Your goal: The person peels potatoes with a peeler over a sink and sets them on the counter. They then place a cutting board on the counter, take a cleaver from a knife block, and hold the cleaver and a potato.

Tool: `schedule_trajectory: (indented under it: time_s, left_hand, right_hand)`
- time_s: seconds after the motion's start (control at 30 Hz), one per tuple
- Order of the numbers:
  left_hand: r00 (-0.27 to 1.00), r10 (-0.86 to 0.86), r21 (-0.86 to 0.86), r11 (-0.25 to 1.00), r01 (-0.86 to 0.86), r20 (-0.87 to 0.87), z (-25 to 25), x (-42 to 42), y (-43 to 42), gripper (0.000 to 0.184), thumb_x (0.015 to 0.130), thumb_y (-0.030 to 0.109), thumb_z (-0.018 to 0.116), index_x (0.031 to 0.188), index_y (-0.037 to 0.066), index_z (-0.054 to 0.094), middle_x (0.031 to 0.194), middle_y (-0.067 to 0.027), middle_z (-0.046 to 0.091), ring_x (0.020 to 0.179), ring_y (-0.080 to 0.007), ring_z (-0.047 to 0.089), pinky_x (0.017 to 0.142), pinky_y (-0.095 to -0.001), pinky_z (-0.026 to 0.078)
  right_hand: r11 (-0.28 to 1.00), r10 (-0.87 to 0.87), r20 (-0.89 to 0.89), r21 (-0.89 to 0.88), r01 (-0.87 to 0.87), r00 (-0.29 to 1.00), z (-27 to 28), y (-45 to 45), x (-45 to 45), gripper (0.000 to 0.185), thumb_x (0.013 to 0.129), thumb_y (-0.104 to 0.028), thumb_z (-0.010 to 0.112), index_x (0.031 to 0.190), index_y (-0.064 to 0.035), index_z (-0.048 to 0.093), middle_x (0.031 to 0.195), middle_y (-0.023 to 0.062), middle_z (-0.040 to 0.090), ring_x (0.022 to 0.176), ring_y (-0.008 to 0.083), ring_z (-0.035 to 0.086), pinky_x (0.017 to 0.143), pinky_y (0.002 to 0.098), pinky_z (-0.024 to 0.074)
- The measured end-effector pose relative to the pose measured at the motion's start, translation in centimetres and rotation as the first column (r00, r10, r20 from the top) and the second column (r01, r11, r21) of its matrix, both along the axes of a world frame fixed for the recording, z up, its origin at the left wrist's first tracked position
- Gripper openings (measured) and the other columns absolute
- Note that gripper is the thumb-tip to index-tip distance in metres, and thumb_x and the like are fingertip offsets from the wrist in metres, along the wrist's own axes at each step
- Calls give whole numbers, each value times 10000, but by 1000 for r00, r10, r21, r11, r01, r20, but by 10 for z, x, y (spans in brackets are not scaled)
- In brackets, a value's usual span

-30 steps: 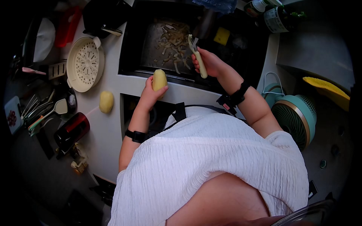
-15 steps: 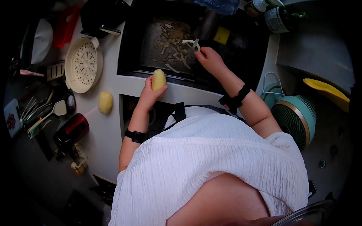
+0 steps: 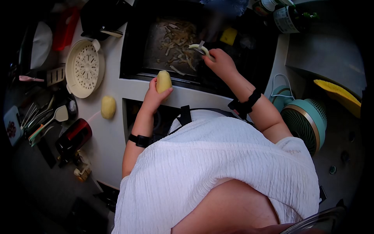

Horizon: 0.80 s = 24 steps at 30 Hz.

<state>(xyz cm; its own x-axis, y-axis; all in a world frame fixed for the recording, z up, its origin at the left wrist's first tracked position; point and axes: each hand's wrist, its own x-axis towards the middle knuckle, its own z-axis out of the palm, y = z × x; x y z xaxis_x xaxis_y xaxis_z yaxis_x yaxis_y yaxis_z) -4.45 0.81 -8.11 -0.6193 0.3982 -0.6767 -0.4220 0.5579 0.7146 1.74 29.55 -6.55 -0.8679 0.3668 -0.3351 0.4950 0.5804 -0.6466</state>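
Observation:
Wrapped round a pale yellow peeled potato [image 3: 164, 81], my left hand [image 3: 155, 94] is at the front edge of the dark sink [image 3: 134, 58]. The potato stands roughly upright, its lower part hidden by my fingers. Over the sink, my right hand [image 3: 221, 62] grips a light-coloured peeler [image 3: 201, 49], apart from the potato. Brown and pale peelings [image 3: 177, 42] lie scattered on the sink bottom to the left of the peeler. A second peeled potato [image 3: 108, 107] rests on the white counter at the left.
Left of the sink is a cream strainer basket [image 3: 85, 68], with a red canister [image 3: 80, 130] and several utensils [image 3: 43, 117] farther out. A yellow sponge [image 3: 228, 36] lies in the sink. A green fan [image 3: 304, 121] and bottles [image 3: 286, 19] are at the right.
My right hand has shifted slightly right and turned the peeler a little. My left hand keeps hold of the potato almost in the same place.

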Motion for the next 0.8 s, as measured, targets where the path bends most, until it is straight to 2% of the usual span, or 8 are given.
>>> schedule_trajectory:
  time_s: [0.13, 0.3, 0.43, 0.53, 0.6, 0.67, 0.73, 0.8]
  left_hand:
    - [1000, -2, -4, 1000, 2, 6, 4, -1, 3, 799, 772, 277, 764, 1398, 60, 318, 1283, -127, 474, 1178, -226, 474, 975, -328, 405]
    - [1000, 4, 13, 1000, -3, -25, -4, -1, 1, 875, 734, 339, 797, 1399, 37, 316, 1273, -165, 504, 1164, -243, 499, 961, -332, 425]
    - [983, 72, 287, 951, -119, 169, 15, -3, 6, 837, 761, 311, 752, 1423, 67, 302, 1281, -157, 505, 1146, -269, 539, 952, -364, 450]
    - [903, 16, 509, 822, -257, 429, 29, -8, 13, 815, 768, 404, 696, 1421, 89, 323, 1304, -159, 500, 1146, -310, 561, 922, -399, 479]
    - [870, -54, 585, 760, -283, 491, 26, -15, 26, 861, 747, 541, 659, 1418, 110, 337, 1323, -159, 494, 1160, -348, 561, 885, -423, 503]
    - [859, -79, 595, 753, -281, 506, 19, -27, 43, 839, 761, 562, 626, 1404, 92, 362, 1329, -152, 501, 1163, -350, 559, 886, -421, 504]
    - [858, -116, 618, 742, -260, 500, 14, -40, 69, 750, 840, 571, 519, 1381, 65, 399, 1329, -142, 510, 1201, -326, 534, 941, -420, 473]
    - [855, -50, 558, 777, -292, 516, 10, -49, 100, 687, 895, 549, 439, 1384, 69, 399, 1329, -143, 511, 1228, -302, 511, 983, -422, 438]
  right_hand:
    - [1000, 15, 58, 4, -15, 998, 3, 3, 1, 328, 867, -346, 616, 935, -31, 671, 860, 163, 616, 806, 337, 610, 713, 411, 486]
    - [968, 14, 124, -250, 18, 992, -18, 3, -13, 318, 901, -321, 617, 1019, -27, 632, 814, 114, 637, 763, 237, 609, 713, 351, 473]
    - [968, 15, -22, -251, -20, 1000, -32, 0, -41, 358, 873, -359, 608, 965, -15, 645, 827, 187, 647, 789, 346, 628, 712, 419, 488]
    - [970, 105, -45, -215, -112, 993, -38, 2, -49, 371, 873, -335, 626, 1039, -3, 624, 830, 170, 653, 800, 299, 645, 719, 404, 494]
    - [930, -38, 55, -362, 56, 998, -31, 4, -41, 369, 888, -313, 632, 1113, -22, 610, 845, 128, 666, 742, 234, 624, 678, 361, 487]
    - [763, -180, 150, -603, 234, 972, -27, 10, -25, 374, 903, -296, 635, 1181, -50, 595, 879, 81, 665, 692, 166, 579, 638, 312, 469]
    - [381, -296, 263, -849, 366, 918, -29, 17, -8, 385, 917, -285, 635, 1243, -89, 576, 931, 27, 652, 649, 95, 512, 600, 258, 440]
    - [223, -330, 288, -901, 371, 899, -21, 13, 0, 366, 931, -285, 619, 1254, -117, 578, 950, -1, 618, 631, 75, 459, 584, 234, 414]
